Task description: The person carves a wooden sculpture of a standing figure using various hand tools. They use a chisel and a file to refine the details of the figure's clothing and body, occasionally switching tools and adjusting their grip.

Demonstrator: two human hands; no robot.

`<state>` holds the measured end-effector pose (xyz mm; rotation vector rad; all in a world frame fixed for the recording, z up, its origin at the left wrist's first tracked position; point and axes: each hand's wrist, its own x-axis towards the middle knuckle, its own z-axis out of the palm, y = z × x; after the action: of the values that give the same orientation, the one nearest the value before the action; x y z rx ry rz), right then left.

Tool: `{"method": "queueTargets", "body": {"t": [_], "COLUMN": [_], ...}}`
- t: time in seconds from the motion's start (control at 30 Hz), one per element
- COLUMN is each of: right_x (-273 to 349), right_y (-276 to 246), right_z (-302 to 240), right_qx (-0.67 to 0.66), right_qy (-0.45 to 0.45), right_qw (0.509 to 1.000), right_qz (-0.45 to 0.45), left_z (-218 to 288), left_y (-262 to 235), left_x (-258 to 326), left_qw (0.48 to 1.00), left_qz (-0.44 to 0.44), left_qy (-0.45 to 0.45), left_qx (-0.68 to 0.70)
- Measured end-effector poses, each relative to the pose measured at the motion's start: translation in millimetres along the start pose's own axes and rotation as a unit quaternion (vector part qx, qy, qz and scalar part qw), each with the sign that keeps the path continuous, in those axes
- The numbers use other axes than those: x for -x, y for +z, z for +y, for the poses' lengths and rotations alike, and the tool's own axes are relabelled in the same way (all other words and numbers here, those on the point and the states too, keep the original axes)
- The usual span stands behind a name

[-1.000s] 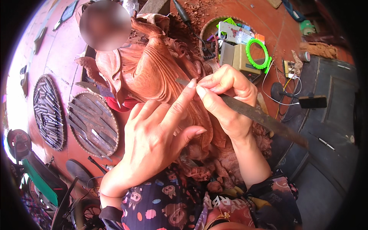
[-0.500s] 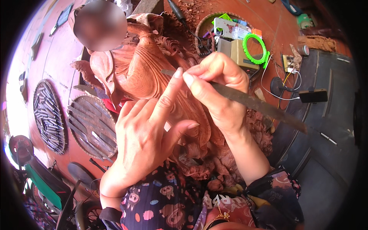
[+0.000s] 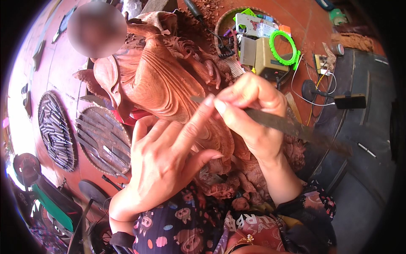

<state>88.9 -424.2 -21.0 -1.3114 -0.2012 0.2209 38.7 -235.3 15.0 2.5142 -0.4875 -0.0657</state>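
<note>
My right hand [image 3: 251, 116] pinches a long, flat, dark carving blade [image 3: 279, 123] between thumb and fingers. Its narrow tip points left, while the blurred rear end sticks out to the right past my wrist. The index finger of my left hand [image 3: 163, 156] stretches up to the blade beside its tip, apparently touching it. That hand's thumb stands apart, and its other fingers are loosely bent over the carving. Below and beyond both hands lies a large reddish-brown wood carving [image 3: 169, 80] with flowing folds, partly hidden by my hands.
On the left, one round tray [image 3: 105, 111] bears flat tools and another [image 3: 72, 127] bears many thin metal ones. Far right of the carving sit a basket [image 3: 218, 31], a beige box [image 3: 270, 59] and a green ring [image 3: 273, 37]. A phone [image 3: 350, 101] stands on a holder amid cables.
Both hands and the blade have shifted slightly toward me and to the right, keeping the same hold. The view has shifted a little, and the carving appears slightly farther left.
</note>
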Motion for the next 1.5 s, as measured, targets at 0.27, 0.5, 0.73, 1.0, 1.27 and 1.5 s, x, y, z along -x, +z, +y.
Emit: {"method": "queueTargets", "body": {"t": [0.27,0.5,0.73,1.0,1.27,1.5], "right_x": [7,8,3,1,-6,-7], "right_y": [3,1,6,12,11,18], "right_z": [-2,4,-12,5,-3,-13], "right_qx": [0.044,0.138,0.192,0.191,0.201,0.252], "right_qy": [-0.013,-0.092,-0.155,-0.135,-0.129,-0.140], "right_qw": [0.999,0.986,0.969,0.972,0.971,0.958], "right_qz": [0.006,0.000,-0.014,0.014,0.000,0.000], "left_z": [0,-1,4,-9,-8,-9], "left_y": [-4,-2,-7,3,-2,1], "left_x": [3,0,3,4,0,6], "left_qw": [0.999,0.999,1.000,0.999,0.999,0.999], "left_qz": [-0.021,-0.016,-0.001,0.038,0.051,0.037], "left_qy": [0.024,0.015,0.012,0.006,0.009,0.011], "left_qx": [-0.019,-0.041,0.001,0.008,0.012,0.024]}}
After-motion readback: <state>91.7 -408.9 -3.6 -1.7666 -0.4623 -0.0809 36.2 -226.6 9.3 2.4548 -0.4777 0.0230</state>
